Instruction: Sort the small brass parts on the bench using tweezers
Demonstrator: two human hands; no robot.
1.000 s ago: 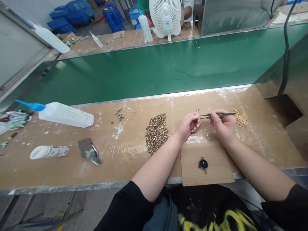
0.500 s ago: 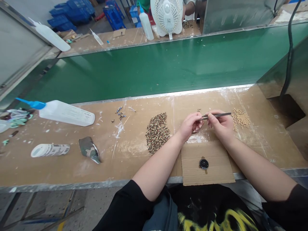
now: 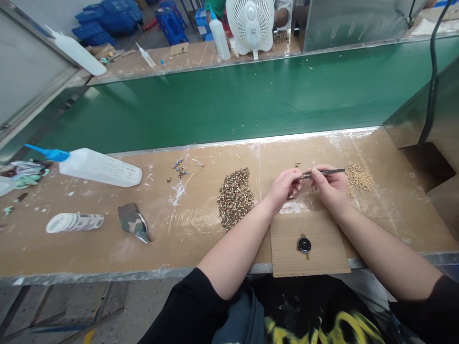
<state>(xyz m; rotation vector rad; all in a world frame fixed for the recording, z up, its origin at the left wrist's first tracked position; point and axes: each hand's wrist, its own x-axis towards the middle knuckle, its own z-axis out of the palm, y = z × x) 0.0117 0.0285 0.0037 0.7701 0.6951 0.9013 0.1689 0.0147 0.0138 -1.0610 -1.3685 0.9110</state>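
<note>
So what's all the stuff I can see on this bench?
tweezers: one, metal, in the right hand
dark ring pile: one, brown-gold, left of the hands
tan bead pile: one, right of the hands
cardboard piece: one, brown, near edge
black disc: one, on the cardboard
squeeze bottle: one, white, blue nozzle, lying left
fan: one, white, far bench
conveyor belt: one, green
left hand: pinched at the tweezer tip
right hand: gripping tweezers

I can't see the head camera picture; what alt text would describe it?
A person's right hand holds metal tweezers whose tips meet the pinched fingers of the left hand above a brown workbench. A pile of small rings lies to the left, pale beads to the right.
</note>
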